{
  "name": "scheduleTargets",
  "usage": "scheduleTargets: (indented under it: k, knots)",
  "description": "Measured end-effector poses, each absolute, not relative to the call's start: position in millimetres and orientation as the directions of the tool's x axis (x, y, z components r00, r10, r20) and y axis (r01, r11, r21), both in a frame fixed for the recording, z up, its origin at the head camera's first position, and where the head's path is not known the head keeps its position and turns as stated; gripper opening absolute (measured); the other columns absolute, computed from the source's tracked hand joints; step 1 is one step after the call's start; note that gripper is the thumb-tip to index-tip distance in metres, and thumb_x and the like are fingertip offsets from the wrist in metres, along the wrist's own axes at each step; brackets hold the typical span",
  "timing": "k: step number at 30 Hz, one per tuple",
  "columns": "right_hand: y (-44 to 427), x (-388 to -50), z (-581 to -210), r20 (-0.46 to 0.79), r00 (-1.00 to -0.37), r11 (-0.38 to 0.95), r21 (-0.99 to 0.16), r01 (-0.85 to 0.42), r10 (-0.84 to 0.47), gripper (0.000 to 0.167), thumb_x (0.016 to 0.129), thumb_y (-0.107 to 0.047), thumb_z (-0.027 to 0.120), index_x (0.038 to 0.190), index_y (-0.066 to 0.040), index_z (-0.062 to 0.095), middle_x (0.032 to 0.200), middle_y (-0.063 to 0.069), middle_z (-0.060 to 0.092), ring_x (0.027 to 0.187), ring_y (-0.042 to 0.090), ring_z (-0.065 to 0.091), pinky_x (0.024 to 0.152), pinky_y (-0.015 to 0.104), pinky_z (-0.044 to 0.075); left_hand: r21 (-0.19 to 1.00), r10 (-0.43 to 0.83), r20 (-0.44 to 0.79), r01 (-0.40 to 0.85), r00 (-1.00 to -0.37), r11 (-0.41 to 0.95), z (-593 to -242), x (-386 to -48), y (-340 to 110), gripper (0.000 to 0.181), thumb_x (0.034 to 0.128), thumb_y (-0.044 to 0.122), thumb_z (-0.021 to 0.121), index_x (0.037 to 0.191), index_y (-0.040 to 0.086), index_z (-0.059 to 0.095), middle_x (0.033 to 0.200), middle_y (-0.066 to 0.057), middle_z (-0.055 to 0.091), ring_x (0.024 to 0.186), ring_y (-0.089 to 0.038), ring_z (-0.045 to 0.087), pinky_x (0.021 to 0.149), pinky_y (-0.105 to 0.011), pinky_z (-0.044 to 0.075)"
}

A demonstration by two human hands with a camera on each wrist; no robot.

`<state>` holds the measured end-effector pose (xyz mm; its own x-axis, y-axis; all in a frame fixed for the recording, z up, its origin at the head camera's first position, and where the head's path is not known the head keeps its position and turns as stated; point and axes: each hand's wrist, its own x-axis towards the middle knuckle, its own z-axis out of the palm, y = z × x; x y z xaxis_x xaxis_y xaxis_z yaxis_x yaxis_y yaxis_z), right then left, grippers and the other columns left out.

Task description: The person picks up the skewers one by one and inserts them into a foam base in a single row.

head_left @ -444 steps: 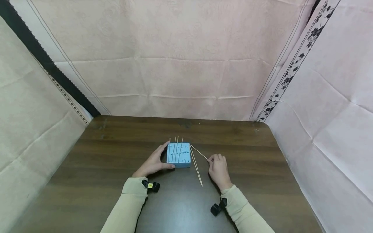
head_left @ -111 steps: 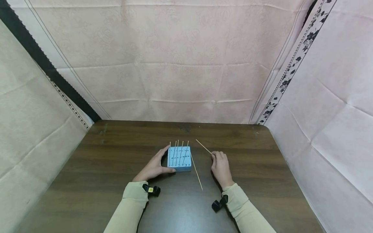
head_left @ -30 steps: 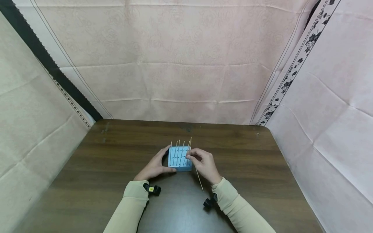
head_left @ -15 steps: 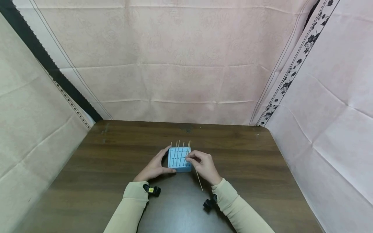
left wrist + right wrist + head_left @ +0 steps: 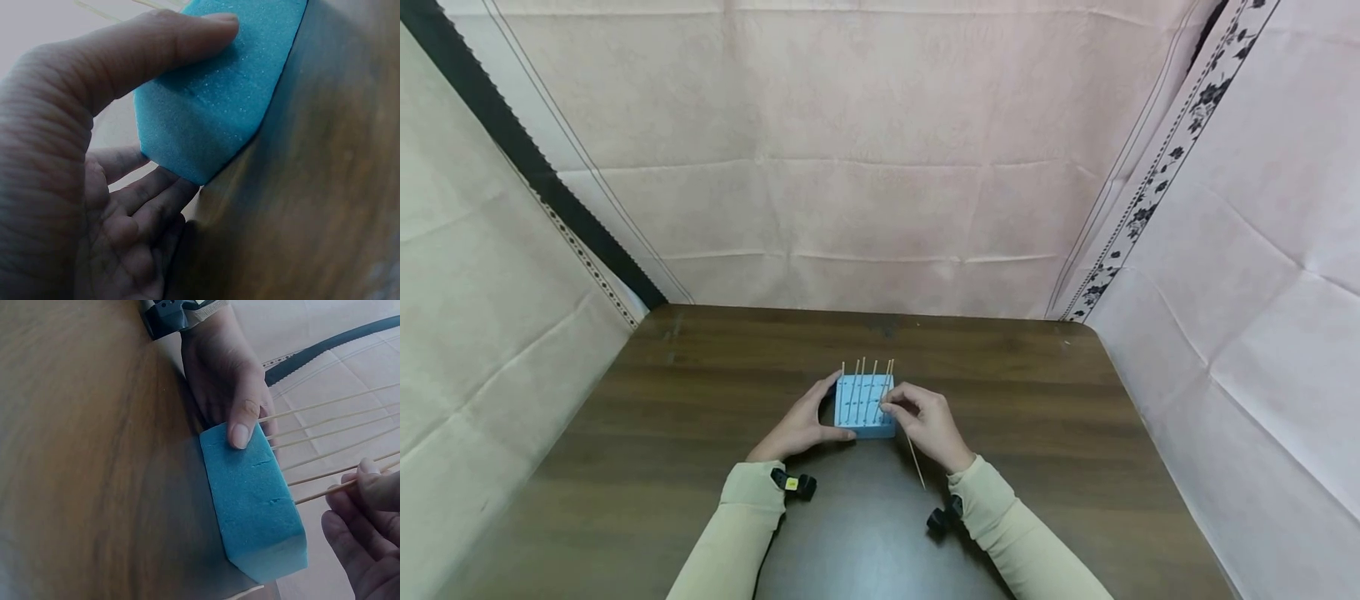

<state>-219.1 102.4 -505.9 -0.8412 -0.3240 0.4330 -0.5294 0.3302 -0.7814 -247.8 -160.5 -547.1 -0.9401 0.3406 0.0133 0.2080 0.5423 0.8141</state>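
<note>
A blue foam block (image 5: 874,432) rests on the table, with several thin wooden skewers (image 5: 337,430) standing in its top face. My left hand (image 5: 799,427) grips the block's left side, thumb (image 5: 187,39) on the near face and the other fingers round behind. At the block's right end, my right hand (image 5: 931,423) pinches another skewer (image 5: 319,494) between thumb and fingertips. That skewer's lower end meets the block's top in the right wrist view. One loose skewer (image 5: 916,463) lies on the table right of the block, its far end hidden by my right hand.
The brown wooden table (image 5: 737,367) has its far edge against a pale cloth backdrop (image 5: 865,208). More cloth hangs at both sides. Each wrist wears a small black camera (image 5: 806,487).
Earlier my right hand held a skewer out to the block's right; now that skewer stands at the block's right end, slightly lower than a second ago. Fewer skewers lie loose. My left hand stays put.
</note>
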Motion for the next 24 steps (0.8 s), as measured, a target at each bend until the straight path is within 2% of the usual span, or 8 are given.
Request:
scheduleTargets:
  k: [7,11,19,24]
  knots:
    - [103.5,-218.3,-505.2,0.449,-0.828,0.329,-0.768,-0.55,-0.337,0.007,0.096,-0.018,0.07,0.101,-0.023,0.072,0.098,-0.012,0.07,0.087,0.007,0.067,0.076,0.027,0.057,0.818,0.338,0.017,0.207,-0.941,0.536,-546.1,-246.2,-160.8,0.117,0.0661,0.061,0.088,0.16,0.039,0.022,0.164,-0.002,0.025,0.149,-0.031,0.025,0.11,-0.067,0.026]
    - [104.1,-217.4,-502.8,0.455,-0.821,0.328,-0.762,-0.559,-0.344,0.006,0.096,-0.018,0.07,0.101,-0.021,0.072,0.099,-0.011,0.07,0.089,0.007,0.068,0.077,0.027,0.057,0.815,0.338,0.015,0.207,-0.941,0.541,-546.1,-245.9,-160.7,0.118,0.0667,0.059,0.088,0.161,0.036,0.022,0.164,-0.003,0.025,0.149,-0.031,0.025,0.111,-0.065,0.027]
    - [116.1,-215.2,-497.8,0.434,-0.842,0.322,-0.787,-0.527,-0.32,0.012,0.097,-0.022,0.07,0.107,-0.016,0.072,0.101,-0.011,0.07,0.093,0.008,0.068,0.084,0.03,0.057,0.817,0.334,0.012,0.201,-0.943,0.54,-545.2,-246.1,-159.9,0.117,0.0665,0.059,0.089,0.159,0.041,0.021,0.164,-0.002,0.024,0.149,-0.031,0.024,0.112,-0.065,0.026]
    - [134.0,-213.2,-511.7,0.428,-0.866,0.354,-0.792,-0.497,-0.257,0.009,0.097,-0.024,0.07,0.104,-0.018,0.072,0.1,-0.01,0.071,0.093,0.009,0.068,0.083,0.032,0.057,0.815,0.332,0.001,0.193,-0.943,0.546,-544.7,-245.4,-160.2,0.117,0.0665,0.059,0.089,0.16,0.04,0.02,0.164,-0.001,0.024,0.149,-0.031,0.023,0.112,-0.065,0.026]
